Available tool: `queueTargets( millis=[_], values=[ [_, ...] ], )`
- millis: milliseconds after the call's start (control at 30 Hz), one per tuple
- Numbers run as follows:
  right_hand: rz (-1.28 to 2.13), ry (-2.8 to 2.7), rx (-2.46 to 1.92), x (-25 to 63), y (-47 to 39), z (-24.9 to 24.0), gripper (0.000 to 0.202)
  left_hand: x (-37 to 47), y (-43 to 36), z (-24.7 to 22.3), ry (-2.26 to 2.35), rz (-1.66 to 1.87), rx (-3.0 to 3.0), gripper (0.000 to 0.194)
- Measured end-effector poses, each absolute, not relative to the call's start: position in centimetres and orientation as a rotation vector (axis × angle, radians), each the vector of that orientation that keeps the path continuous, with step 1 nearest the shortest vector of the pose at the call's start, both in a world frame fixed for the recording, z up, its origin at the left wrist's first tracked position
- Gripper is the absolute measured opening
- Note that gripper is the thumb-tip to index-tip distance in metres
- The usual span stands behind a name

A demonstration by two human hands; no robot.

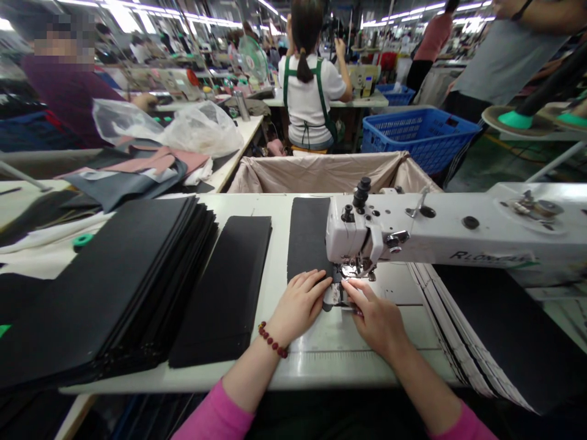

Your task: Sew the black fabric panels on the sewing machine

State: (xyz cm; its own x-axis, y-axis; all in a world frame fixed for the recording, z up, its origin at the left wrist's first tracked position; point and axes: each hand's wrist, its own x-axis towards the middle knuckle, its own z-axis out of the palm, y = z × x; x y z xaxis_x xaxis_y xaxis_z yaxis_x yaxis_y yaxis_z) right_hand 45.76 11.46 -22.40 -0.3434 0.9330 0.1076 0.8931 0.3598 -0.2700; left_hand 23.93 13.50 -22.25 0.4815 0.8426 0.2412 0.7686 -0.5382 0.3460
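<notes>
My left hand [302, 302] lies flat, fingers stretched out, over the near end of a black panel [308, 235]. That panel runs away from me along the left side of a white sewing machine head [351, 235]. Just right of the lit presser foot [351, 270], my right hand [378, 318] has its fingers drawn together, the tips by a small metal guide [337, 294]. What those fingertips hold, if anything, is hidden. The panel's edge under the foot is partly covered by my fingers and the machine.
A tall stack of black panels [105, 275] and a lower pile of narrower ones [229, 275] stand on the left. More black panels with pale edges [509, 330] lie right, under the machine arm. Beyond the table are a cloth-lined bin [321, 174], a blue basket [417, 131] and several people.
</notes>
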Motion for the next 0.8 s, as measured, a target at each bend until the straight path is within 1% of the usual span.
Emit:
queueTargets(
  millis=[267,433,800],
  values=[
    [0.228,-2.367,-1.624,45.77,11.33,-22.55,0.059,24.23,13.84,-22.86,1.477,0.486,2.543,0.049],
    [0.214,-2.364,-1.618,45.76,11.35,-22.74,0.062,24.28,13.82,-22.86,1.493,0.470,2.553,0.050],
    [0.218,-2.349,-1.618,45.79,11.27,-22.91,0.061,24.35,13.94,-22.98,1.509,0.485,2.562,0.051]
  ],
)
